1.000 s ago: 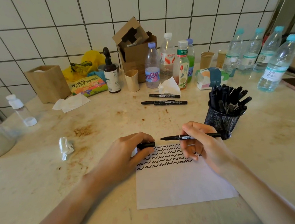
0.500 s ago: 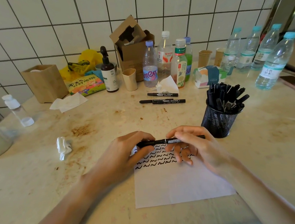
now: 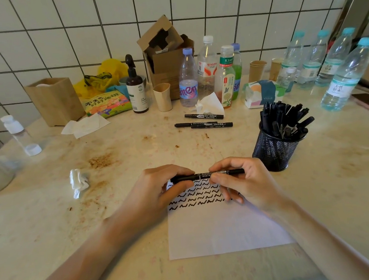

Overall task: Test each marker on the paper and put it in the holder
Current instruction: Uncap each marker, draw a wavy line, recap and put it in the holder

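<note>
Left hand [image 3: 161,190] and right hand [image 3: 244,181] side by side, fingers [image 3: 222,164] curled, pinching marker [image 3: 204,175] ends.

- "TISSUE" is printed on the tissue pack [image 3: 261,94], at 1 o'clock from the paper [image 3: 225,227].
- "anten" is read on a clear bottle [image 3: 187,80], at 12 o'clock.
- "Wahaha" is read on the taller bottle [image 3: 207,67] beside it.
- Chinese characters are seen on the tea bottle [image 3: 226,77], the snack bag [image 3: 107,102] and the water bottle [image 3: 346,76].
- The marker [image 3: 206,175] print is too small to read.
</note>
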